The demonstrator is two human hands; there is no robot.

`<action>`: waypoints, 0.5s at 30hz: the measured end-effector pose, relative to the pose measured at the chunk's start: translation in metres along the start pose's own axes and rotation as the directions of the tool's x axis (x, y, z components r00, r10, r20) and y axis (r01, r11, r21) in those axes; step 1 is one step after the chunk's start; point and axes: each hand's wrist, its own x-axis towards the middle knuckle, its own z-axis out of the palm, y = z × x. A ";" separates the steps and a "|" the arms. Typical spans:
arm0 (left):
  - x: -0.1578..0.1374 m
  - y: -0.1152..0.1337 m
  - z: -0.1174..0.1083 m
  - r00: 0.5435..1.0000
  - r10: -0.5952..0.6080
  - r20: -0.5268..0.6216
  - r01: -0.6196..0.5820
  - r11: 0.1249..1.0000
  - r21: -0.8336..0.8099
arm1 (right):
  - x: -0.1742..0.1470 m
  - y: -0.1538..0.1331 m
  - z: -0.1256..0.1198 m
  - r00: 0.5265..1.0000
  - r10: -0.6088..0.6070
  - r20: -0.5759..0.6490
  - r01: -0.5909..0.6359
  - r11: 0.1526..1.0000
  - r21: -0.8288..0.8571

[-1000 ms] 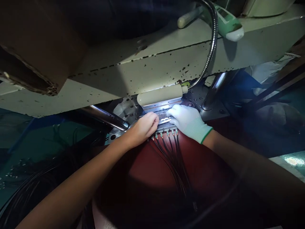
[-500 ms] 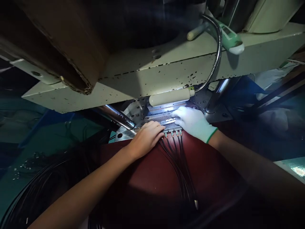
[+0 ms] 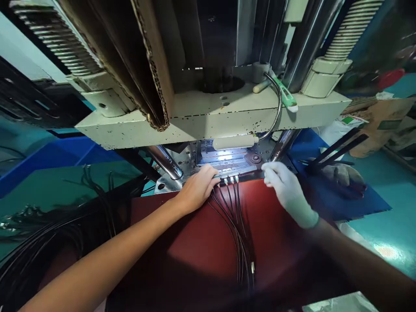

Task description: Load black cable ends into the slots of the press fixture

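My bare left hand (image 3: 200,184) has its fingers closed over the left end of a narrow metal mould bar (image 3: 232,171) on the press bed. Several black cables (image 3: 231,203) with small pale connector ends run out of the bar's front edge toward me. My right hand (image 3: 282,184), in a white knitted glove, is off the bar, to its right and just above the red-brown board (image 3: 273,216). Its thumb and fingers are drawn together; whether something small is between them cannot be made out.
Overhead is the press's chipped cream plate (image 3: 195,125), with steel posts (image 3: 165,162) on both sides. A white lamp (image 3: 234,142) on a flexible neck lights the bed. Cardboard (image 3: 159,86) hangs at upper left. A green-handled tool (image 3: 286,95) lies on the plate. Cable bundles (image 3: 65,225) are at left.
My right hand has come off the bar and moved right and toward me. My left hand stays at the bar's left end. The view has tilted up, showing more of the press.
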 end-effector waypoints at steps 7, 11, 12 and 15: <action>0.030 -0.009 -0.020 0.989 -0.012 -0.144 0.014 1.000 0.009 | -0.093 -0.005 0.042 0.529 0.206 0.824 -0.841 0.256 0.476; 0.056 -0.023 -0.013 0.992 0.000 -0.128 0.003 1.000 0.026 | -0.094 -0.008 0.050 0.514 0.147 0.845 -0.851 0.207 0.482; 0.064 -0.027 -0.012 0.992 0.013 -0.125 -0.012 1.000 0.005 | -0.086 -0.006 0.051 0.545 0.149 0.825 -0.831 0.230 0.507; 0.091 -0.039 -0.009 0.991 -0.014 -0.132 0.007 0.998 -0.059 | -0.052 0.003 0.057 0.571 0.111 0.813 -0.805 0.267 0.529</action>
